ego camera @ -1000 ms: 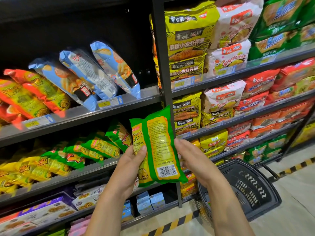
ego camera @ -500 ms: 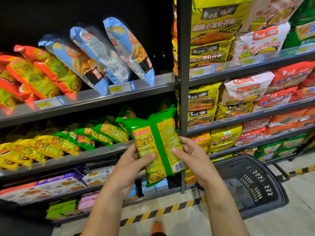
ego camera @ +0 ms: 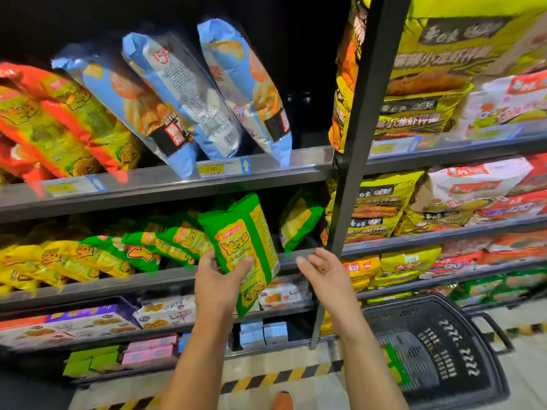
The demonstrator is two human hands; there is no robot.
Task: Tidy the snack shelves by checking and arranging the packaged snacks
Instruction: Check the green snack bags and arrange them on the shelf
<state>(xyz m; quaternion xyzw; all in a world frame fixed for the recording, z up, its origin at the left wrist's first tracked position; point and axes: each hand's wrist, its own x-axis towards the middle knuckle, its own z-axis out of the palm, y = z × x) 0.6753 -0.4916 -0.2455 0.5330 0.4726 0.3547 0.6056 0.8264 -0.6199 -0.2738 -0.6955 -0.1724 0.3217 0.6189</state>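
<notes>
My left hand gripping the green snack bag by its lower edge, bag tilted at the middle shelf lip beside matching green bags, my right hand loose-fingered, holding nothing, just right of it, black basket below.

You face tiered metal shelves with grey front rails. Black upright post splits left bay from right bay. Back panel behind top left tier dark, nearly black. Yellow price label clipped on rail. Below you, pale floor. Yellow-black hazard stripe runs along shelf foot. Black plastic basket sits on floor at your right, near post base.
</notes>
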